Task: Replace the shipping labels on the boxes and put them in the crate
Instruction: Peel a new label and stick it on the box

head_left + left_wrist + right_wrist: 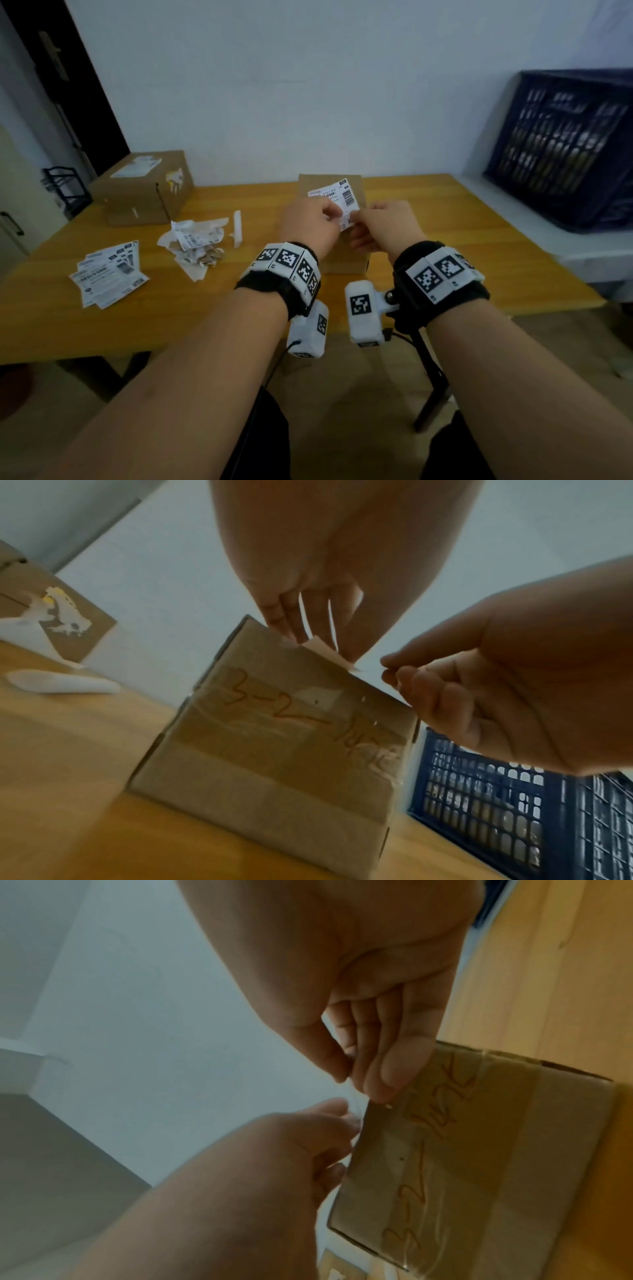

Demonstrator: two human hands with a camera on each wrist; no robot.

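- The label [337, 202] hangs over the top of the small box [342, 255], which stands mid-table, and both hands are on its near edge
- Left hand [308, 224] pinches that edge with fingers curled; right hand [385, 224] pinches the same edge just beside it, thumb against fingertips
- It looks as if they are parting the backing from the sticky sheet; the wrist views show a thin paper strip between the two pinches, though which layer each hand holds is not clear
- To do it well: peel slowly from one corner, keep the sheet taut, lay one edge down first and smooth outward so no wrinkle gets trapped
- Keep it square on the top face, clear of the taped seam and the handwriting on the side
- Further out on the table [445, 219]: spare labels [109, 277] fanned at the left, a heap of torn scraps [195, 245], a larger box [144, 186] at the back left
- The blue crate [561, 147] waits off the right end, well apart from the small box
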